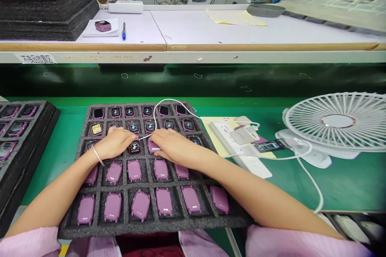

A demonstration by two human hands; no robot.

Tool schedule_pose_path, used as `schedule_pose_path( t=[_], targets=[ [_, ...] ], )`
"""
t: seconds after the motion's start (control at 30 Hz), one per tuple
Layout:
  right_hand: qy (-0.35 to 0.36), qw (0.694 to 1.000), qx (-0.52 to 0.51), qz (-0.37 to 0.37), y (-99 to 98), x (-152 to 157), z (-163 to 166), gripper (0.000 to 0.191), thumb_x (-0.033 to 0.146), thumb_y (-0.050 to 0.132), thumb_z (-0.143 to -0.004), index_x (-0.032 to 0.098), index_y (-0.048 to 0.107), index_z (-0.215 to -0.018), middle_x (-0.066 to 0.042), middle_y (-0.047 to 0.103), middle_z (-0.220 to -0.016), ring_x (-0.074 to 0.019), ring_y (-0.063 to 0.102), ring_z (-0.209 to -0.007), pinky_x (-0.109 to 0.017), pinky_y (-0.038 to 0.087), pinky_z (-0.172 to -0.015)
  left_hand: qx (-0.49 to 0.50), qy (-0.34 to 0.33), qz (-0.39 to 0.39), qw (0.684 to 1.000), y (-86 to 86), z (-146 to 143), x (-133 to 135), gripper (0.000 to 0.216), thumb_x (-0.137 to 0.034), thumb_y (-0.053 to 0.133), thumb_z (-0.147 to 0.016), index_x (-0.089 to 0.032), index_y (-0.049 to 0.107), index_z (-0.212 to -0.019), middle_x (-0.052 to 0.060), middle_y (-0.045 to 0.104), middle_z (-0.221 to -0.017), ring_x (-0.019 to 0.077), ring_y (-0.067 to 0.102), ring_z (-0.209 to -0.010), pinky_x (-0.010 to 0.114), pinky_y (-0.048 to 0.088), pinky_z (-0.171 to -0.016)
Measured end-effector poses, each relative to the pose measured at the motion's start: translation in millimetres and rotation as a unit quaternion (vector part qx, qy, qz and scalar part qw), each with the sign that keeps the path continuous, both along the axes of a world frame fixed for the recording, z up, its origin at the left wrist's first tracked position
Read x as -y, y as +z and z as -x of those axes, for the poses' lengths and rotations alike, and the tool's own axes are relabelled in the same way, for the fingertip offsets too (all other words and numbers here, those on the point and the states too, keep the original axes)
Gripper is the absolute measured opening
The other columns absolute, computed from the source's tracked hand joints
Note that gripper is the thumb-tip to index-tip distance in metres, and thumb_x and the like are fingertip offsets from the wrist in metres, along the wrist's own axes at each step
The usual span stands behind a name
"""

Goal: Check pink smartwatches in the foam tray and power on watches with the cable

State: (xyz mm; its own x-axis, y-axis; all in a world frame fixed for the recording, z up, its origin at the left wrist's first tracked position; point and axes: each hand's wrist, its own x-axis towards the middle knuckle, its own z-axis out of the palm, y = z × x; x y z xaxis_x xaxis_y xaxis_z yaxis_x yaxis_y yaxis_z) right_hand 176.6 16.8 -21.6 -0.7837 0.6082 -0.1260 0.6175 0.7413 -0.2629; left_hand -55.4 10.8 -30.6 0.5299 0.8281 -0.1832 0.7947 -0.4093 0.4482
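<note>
A black foam tray (157,225) lies before me with purple smartwatch bodies in its compartments. Toward its far side the screens face up, many of them lit; in the two near rows the purple backs show. My left hand (116,142) is closed at the top edge of a lit smartwatch (134,147) in the middle row. One compartment to the right, the fingers and thumb of my right hand (170,144) close around a purple smartwatch (152,147), partly hidden by them. A thin white cable (164,99) arcs over the tray and passes between my hands.
Right of the tray are a white power strip (224,130) with a charger (244,135), and a white fan (337,120). Another watch tray (18,128) stands at left. A shelf (187,32) behind holds foam stacks, a pen (124,31) and a watch (103,26). People appear beyond.
</note>
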Motion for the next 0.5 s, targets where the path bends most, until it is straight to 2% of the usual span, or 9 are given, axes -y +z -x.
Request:
schedule_pose_path(
  t=[0.1, 0.2, 0.27, 0.37, 0.5],
  targets=[
    [-0.002, 0.996, -0.050, 0.077, 5.9, -7.4, -3.5, 0.020, 0.019, 0.057, -0.092, 0.013, 0.059, -0.111, -0.015, 0.068, -0.109, -0.0290, 0.063, -0.102, -0.042, 0.045, -0.091, -0.002, 0.005, -0.005, 1.000, -0.3, -0.5, 0.2, 0.045, -0.034, 0.027, -0.101, -0.022, 0.070, -0.103, 0.007, 0.074, -0.110, 0.0245, 0.062, -0.105, 0.043, 0.035, -0.097],
    [-0.030, 0.972, -0.115, 0.204, 6.9, -19.6, -13.6, 0.025, 0.033, 0.043, -0.099, 0.017, 0.059, -0.112, -0.010, 0.071, -0.105, -0.0235, 0.066, -0.095, -0.037, 0.049, -0.087, -0.007, 0.005, -0.008, 1.000, -1.5, -0.7, 0.7, 0.043, -0.034, 0.029, -0.101, -0.023, 0.071, -0.103, 0.006, 0.074, -0.107, 0.0246, 0.061, -0.103, 0.043, 0.034, -0.095],
    [-0.020, 0.957, -0.125, 0.262, 5.1, -27.2, -19.0, 0.031, 0.037, 0.039, -0.100, 0.017, 0.062, -0.109, -0.008, 0.072, -0.107, -0.0220, 0.066, -0.097, -0.036, 0.049, -0.088, -0.009, 0.004, -0.012, 1.000, -2.5, -0.6, 0.7, 0.042, -0.035, 0.031, -0.101, -0.023, 0.071, -0.101, 0.006, 0.074, -0.106, 0.0243, 0.061, -0.102, 0.042, 0.035, -0.094],
    [-0.010, 0.957, -0.117, 0.267, 1.2, -32.3, -18.7, 0.035, 0.033, 0.038, -0.100, 0.016, 0.066, -0.110, -0.010, 0.071, -0.115, -0.0226, 0.065, -0.105, -0.037, 0.047, -0.096, -0.015, 0.005, -0.014, 1.000, -3.5, -0.7, 0.1, 0.040, -0.034, 0.032, -0.101, -0.023, 0.071, -0.100, 0.006, 0.074, -0.106, 0.0240, 0.061, -0.103, 0.041, 0.034, -0.093],
    [-0.035, 0.976, -0.084, 0.197, -0.4, -30.4, -7.8, 0.035, 0.024, 0.038, -0.099, 0.015, 0.070, -0.108, -0.013, 0.070, -0.119, -0.0258, 0.064, -0.110, -0.040, 0.045, -0.101, -0.020, 0.001, -0.013, 1.000, -2.4, -1.7, -0.7, 0.040, -0.034, 0.032, -0.101, -0.023, 0.071, -0.101, 0.006, 0.074, -0.107, 0.0238, 0.061, -0.105, 0.040, 0.034, -0.094]
  ],
)
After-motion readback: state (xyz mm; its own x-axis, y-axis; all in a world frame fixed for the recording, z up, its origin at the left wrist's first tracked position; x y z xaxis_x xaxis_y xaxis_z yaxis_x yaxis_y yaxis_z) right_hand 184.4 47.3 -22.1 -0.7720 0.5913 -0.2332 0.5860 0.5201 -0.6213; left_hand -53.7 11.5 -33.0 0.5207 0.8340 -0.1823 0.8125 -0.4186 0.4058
